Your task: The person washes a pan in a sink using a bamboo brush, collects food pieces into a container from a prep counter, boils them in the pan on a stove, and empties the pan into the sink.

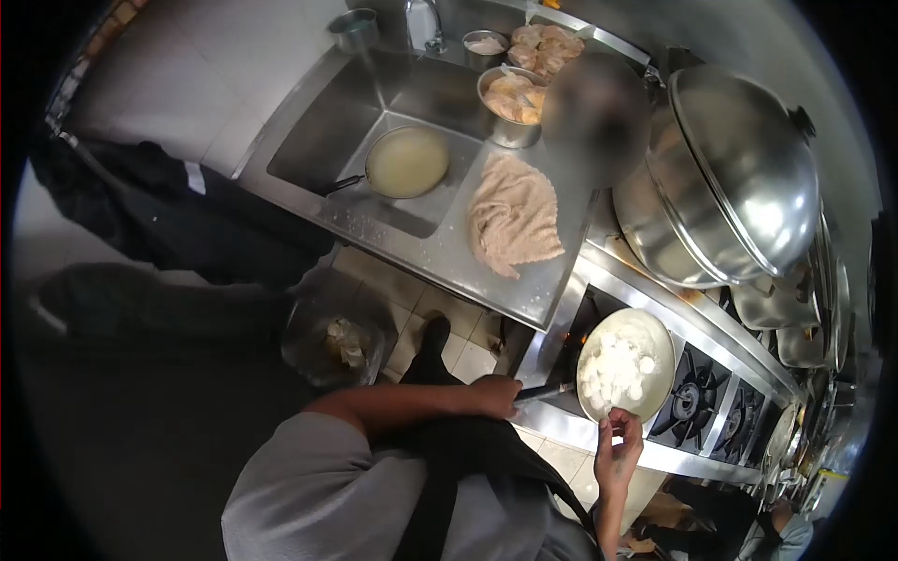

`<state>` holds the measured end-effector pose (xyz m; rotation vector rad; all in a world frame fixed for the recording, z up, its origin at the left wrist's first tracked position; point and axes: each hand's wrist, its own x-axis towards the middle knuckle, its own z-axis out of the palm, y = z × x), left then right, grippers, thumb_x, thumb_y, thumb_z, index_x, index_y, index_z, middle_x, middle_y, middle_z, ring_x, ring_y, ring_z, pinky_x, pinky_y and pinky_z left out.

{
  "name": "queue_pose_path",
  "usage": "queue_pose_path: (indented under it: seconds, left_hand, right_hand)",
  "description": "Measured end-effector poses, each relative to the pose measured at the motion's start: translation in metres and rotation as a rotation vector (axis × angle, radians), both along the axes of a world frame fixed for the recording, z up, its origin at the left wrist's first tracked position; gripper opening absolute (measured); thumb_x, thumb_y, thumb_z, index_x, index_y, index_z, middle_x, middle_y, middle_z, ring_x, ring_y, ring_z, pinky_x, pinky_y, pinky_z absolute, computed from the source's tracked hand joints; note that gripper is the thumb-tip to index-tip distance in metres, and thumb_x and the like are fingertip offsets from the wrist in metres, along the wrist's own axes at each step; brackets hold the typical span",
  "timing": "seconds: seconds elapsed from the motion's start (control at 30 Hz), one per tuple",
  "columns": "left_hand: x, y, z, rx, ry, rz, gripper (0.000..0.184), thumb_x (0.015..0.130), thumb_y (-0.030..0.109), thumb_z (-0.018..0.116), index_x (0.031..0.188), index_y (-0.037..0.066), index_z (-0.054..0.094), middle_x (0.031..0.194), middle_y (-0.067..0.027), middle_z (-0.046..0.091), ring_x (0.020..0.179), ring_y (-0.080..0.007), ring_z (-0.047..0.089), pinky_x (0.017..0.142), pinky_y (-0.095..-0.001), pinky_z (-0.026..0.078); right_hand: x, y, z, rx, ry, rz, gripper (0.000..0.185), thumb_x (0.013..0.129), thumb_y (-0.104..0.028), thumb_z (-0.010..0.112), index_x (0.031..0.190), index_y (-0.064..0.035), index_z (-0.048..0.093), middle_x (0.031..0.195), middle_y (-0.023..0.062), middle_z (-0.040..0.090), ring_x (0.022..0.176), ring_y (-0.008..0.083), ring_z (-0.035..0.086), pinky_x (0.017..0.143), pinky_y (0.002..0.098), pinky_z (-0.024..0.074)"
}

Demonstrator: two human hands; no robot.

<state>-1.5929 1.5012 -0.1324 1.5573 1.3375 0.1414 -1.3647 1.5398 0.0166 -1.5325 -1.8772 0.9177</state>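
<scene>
A light-coloured frying pan (658,393) sits over the stove's left burner, where a little orange flame shows beside it. White lumps and rounds (615,369) lie in a heap inside. My left hand (496,396) is wrapped around the pan's dark handle (543,393). At the pan's near rim is my right hand (619,447), with fingers pinched together next to the white pieces. Whatever those fingers hold is too small to make out.
A big lidded steel pot (739,178) stands behind the stove (692,397). Left of it, a crumpled beige cloth (514,215) lies on the steel counter. The sink (309,154) holds another pan (407,163) with cloudy liquid. A bin (332,341) is below; another person (786,533) is at lower right.
</scene>
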Motion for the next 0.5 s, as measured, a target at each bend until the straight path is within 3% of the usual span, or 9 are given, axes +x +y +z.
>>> queue_pose_path:
  seconds: [0.1, 0.2, 0.27, 0.37, 0.47, 0.5]
  left_hand:
    - [-0.023, 0.016, 0.003, -0.058, -0.138, -0.157, 0.054, 0.076, 0.048, 0.064, 0.101, 0.001, 0.054, 0.088, -0.0184, 0.062, 0.085, -0.0335, 0.061, 0.075, -0.0423, 0.047]
    - [-0.052, 0.028, 0.007, -0.14, -0.234, -0.105, 0.06, 0.075, 0.052, 0.064, 0.104, 0.0, 0.053, 0.09, -0.0181, 0.062, 0.086, -0.0323, 0.061, 0.075, -0.0408, 0.046]
    - [-0.076, 0.034, 0.007, -0.037, -0.226, -0.023, 0.056, 0.078, 0.051, 0.061, 0.104, 0.002, 0.054, 0.084, -0.0145, 0.063, 0.081, -0.0286, 0.062, 0.072, -0.0384, 0.047]
    - [-0.127, 0.053, 0.021, -0.089, -0.318, 0.096, 0.045, 0.081, 0.042, 0.064, 0.103, 0.004, 0.056, 0.081, -0.0115, 0.063, 0.079, -0.0227, 0.062, 0.068, -0.0345, 0.048]
    - [-0.181, 0.069, 0.031, 0.092, -0.347, 0.245, 0.032, 0.083, 0.03, 0.067, 0.098, 0.003, 0.059, 0.082, -0.0091, 0.062, 0.077, -0.0177, 0.061, 0.067, -0.0307, 0.048]
    - [-0.201, 0.075, 0.036, 0.011, -0.422, 0.422, 0.025, 0.084, 0.023, 0.065, 0.098, 0.004, 0.059, 0.084, -0.0062, 0.062, 0.073, -0.0138, 0.06, 0.063, -0.0279, 0.048]
  right_hand:
    - [-0.041, 0.001, 0.006, -0.041, -0.078, -0.037, 0.016, 0.086, -0.009, 0.06, 0.094, 0.0028, 0.054, 0.081, 0.0082, 0.055, 0.067, 0.0138, 0.052, 0.063, 0.027, 0.0433]
    - [-0.078, 0.007, 0.006, -0.012, -0.143, -0.007, 0.015, 0.081, -0.003, 0.06, 0.094, 0.0017, 0.055, 0.08, 0.0108, 0.055, 0.065, 0.0185, 0.054, 0.061, 0.0305, 0.0449]
    - [-0.1, 0.01, 0.011, -0.021, -0.148, -0.024, 0.015, 0.081, -0.003, 0.06, 0.094, 0.0015, 0.055, 0.08, 0.0108, 0.055, 0.065, 0.0187, 0.054, 0.061, 0.0308, 0.0451]
    - [-0.119, 0.014, 0.009, -0.014, -0.134, -0.036, 0.017, 0.08, -0.002, 0.06, 0.096, 0.001, 0.055, 0.081, 0.011, 0.055, 0.065, 0.0188, 0.054, 0.061, 0.0309, 0.0453]
    - [-0.13, 0.018, 0.01, 0.015, -0.101, -0.004, 0.019, 0.081, -0.002, 0.06, 0.099, 0.0009, 0.055, 0.082, 0.0107, 0.055, 0.066, 0.018, 0.054, 0.062, 0.0305, 0.0454]
    - [-0.131, 0.02, 0.011, 0.035, -0.091, 0.03, 0.02, 0.081, -0.001, 0.06, 0.1, 0.0009, 0.054, 0.082, 0.0102, 0.054, 0.066, 0.0173, 0.054, 0.062, 0.03, 0.0453]
